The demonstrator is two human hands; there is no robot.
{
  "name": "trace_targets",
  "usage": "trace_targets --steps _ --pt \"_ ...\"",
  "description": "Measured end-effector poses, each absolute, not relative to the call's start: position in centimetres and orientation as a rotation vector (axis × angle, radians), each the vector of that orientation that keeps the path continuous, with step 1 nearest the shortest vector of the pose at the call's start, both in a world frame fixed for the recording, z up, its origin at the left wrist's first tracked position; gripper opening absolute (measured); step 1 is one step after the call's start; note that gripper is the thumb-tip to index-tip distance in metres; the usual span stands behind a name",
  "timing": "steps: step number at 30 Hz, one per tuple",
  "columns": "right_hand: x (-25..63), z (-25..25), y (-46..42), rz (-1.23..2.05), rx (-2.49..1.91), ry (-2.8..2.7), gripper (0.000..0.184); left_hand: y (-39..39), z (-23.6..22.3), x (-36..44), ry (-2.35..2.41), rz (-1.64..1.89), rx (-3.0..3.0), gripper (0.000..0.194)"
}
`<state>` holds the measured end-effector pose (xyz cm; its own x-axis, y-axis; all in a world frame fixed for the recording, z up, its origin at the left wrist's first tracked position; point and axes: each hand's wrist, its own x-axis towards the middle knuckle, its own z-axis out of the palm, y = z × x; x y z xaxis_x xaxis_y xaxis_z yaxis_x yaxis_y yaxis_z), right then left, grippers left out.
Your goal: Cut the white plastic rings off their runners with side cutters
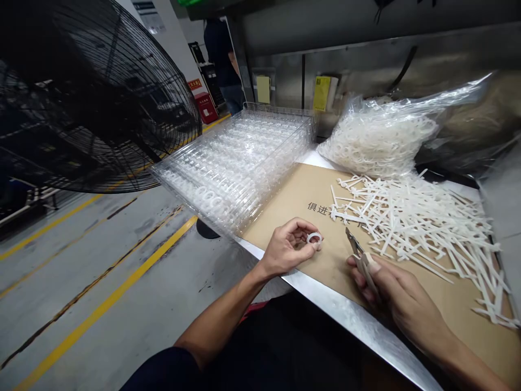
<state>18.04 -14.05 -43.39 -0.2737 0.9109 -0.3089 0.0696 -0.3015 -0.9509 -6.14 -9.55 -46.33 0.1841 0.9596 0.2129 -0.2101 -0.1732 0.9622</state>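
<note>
Between the thumb and fingers of my left hand [290,245] is a small white plastic ring [314,238], held just above the cardboard sheet [280,209]. My right hand [396,288] is wrapped round a pair of nippers [360,255] with pale handles; their dark jaws point up and away from me. Beyond the nippers lies a loose heap of thin white plastic sprues [415,217]. To the left, a stack of clear plastic trays [244,157] carries rows of white rings. Behind the heap sits a clear bag [378,136] full of white plastic parts.
A large black fan [101,98] stands at the left, close to the trays. The metal table edge [337,304] runs in front of me. Yellow lines mark the grey floor [122,260]. A person [223,60] in dark clothes stands at the back.
</note>
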Motion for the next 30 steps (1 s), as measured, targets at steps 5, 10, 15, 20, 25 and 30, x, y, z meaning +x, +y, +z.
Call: trace_targets --steps 5,10,15,20,25,30 --pt "17.99 -43.09 -14.17 1.645 -1.294 -1.323 0.044 -9.75 -46.15 -6.43 0.815 1.266 1.255 0.035" --pt "18.14 -43.48 -14.27 1.671 -1.257 -1.324 0.040 -9.95 -46.02 -6.58 0.738 1.332 1.211 0.032" --pt "18.29 -43.82 -14.29 1.674 -1.243 -1.312 0.040 -10.14 -46.13 -6.74 0.737 1.345 1.232 0.029" --pt "18.40 -43.56 -14.44 1.682 -1.229 -1.313 0.040 -10.30 -46.53 -7.04 0.684 1.351 1.227 0.032" --pt "18.47 -43.46 -14.61 1.693 -1.244 -1.301 0.037 -10.31 -46.45 -7.05 0.667 1.375 1.166 0.033" --pt "18.49 -43.33 -14.63 1.699 -1.250 -1.274 0.038 -10.31 -46.05 -6.87 0.621 1.424 1.150 0.031"
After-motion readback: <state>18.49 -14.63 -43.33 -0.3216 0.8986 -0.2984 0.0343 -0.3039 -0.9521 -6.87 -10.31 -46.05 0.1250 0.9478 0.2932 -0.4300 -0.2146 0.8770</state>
